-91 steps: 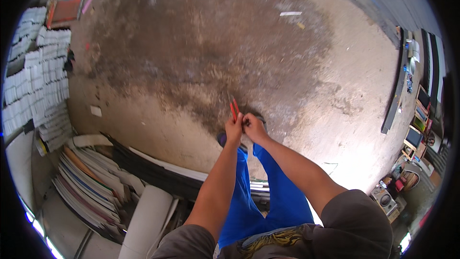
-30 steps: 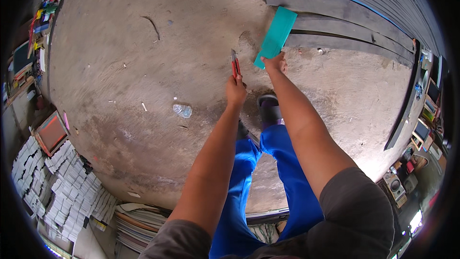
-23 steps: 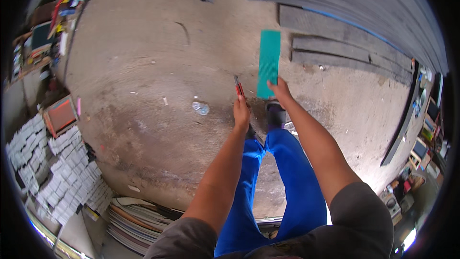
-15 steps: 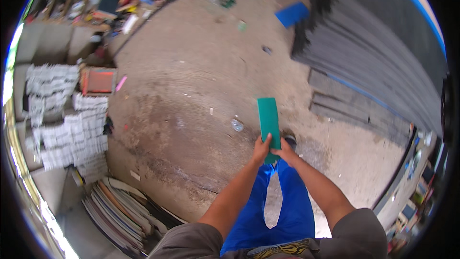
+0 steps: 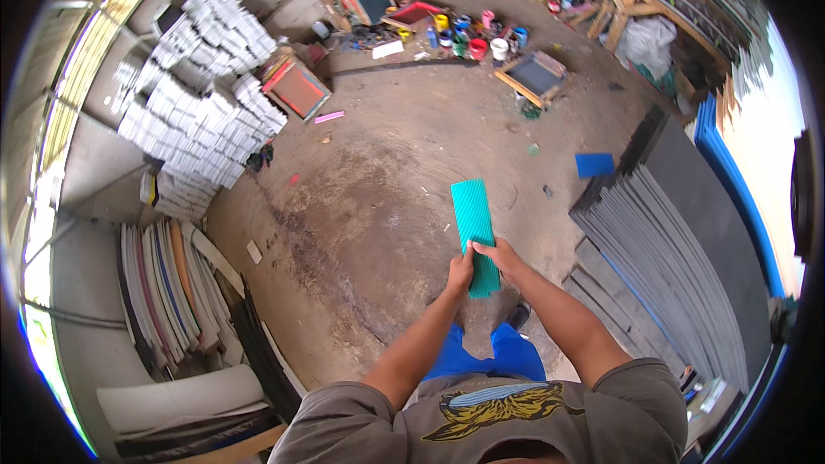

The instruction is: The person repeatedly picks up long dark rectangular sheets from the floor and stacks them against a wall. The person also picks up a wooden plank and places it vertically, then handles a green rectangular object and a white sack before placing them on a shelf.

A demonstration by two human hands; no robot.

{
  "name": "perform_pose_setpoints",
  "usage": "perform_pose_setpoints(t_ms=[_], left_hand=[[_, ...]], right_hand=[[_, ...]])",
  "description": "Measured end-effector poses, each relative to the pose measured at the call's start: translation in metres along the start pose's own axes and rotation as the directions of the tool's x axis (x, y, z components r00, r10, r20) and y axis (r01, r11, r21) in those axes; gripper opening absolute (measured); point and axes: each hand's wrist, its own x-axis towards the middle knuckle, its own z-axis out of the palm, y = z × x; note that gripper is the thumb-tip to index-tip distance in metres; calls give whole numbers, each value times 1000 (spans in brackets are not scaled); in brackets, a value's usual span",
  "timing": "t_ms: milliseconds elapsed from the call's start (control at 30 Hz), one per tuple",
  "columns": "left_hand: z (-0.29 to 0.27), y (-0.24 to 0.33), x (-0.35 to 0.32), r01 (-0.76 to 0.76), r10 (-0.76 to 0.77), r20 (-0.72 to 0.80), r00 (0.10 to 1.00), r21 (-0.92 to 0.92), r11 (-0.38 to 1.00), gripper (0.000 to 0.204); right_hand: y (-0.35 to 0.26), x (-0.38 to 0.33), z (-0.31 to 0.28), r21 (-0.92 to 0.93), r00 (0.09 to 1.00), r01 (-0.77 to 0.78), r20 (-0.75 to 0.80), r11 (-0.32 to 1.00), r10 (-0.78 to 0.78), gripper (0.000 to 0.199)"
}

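A long, narrow teal-green sheet (image 5: 473, 210) with fine ribs along its length, like corrugated plastic, is held in front of my body. My left hand (image 5: 461, 271) grips its left edge, below the middle. On the opposite edge, my right hand (image 5: 502, 258) is closed, with the thumbs nearly meeting on the face of the sheet. The sheet's far end tips slightly to the left, and its lower end shows between my forearms. Fingers behind the sheet are hidden.
Stacked grey sheets (image 5: 679, 266) stand at the right, near a small blue piece (image 5: 595, 165) on the floor. Bundled white stacks (image 5: 206, 112) and a framed screen (image 5: 296, 86) are at the left. Paint pots (image 5: 478, 48) and another frame (image 5: 533, 77) lie at the back.
The view has swung, showing more of the back wall area and the stacks at left. Both hands still hold the teal-green sheet, and my right hand is now slightly higher along it.
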Motion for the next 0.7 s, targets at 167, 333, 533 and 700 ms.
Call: perform_pose_setpoints(t_ms=[167, 333, 533, 700], left_hand=[[-85, 29, -19, -173, 171, -102, 980, -18, 985, 76], [-159, 69, -34, -313, 311, -52, 949, -33, 949, 74], [-218, 118, -37, -260, 240, -187, 953, -93, 961, 72], [-255, 152, 9, -269, 241, -129, 962, -283, 921, 73]], right_hand=[[-44, 19, 99, -141, 997, 51, 71, 989, -42, 41], [-52, 45, 179, -44, 991, 114, 72, 992, -111, 42], [-77, 79, 268, -3, 973, 202, 113, 979, -200, 44], [-99, 140, 294, -92, 977, 172, 145, 981, -158, 46]])
